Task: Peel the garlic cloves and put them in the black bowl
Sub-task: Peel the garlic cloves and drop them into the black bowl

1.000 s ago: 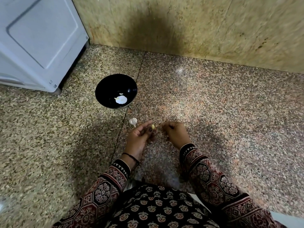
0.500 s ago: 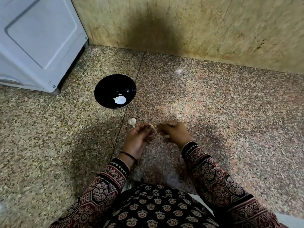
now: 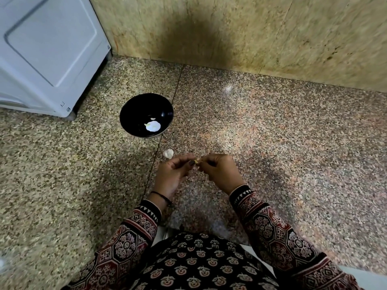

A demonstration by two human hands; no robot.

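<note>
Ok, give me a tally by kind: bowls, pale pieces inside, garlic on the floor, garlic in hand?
Black bowl: 1
Pale pieces inside it: 2
Garlic piece on the floor: 1
Clove pinched between left hand and right hand: 1
Total: 5

Only a yellowish sliver of the clove [image 3: 196, 161] peeps out where the left hand [image 3: 171, 174] and right hand [image 3: 219, 170] pinch it, the rest buried under their fingertips. The pale bits [image 3: 153, 126] in the black bowl [image 3: 134, 109] are too small to tell peeled garlic from skin. The white appliance [image 3: 48, 49] runs off the left and top edges, and both patterned sleeves [image 3: 278, 233] are cut by the bottom edge.
</note>
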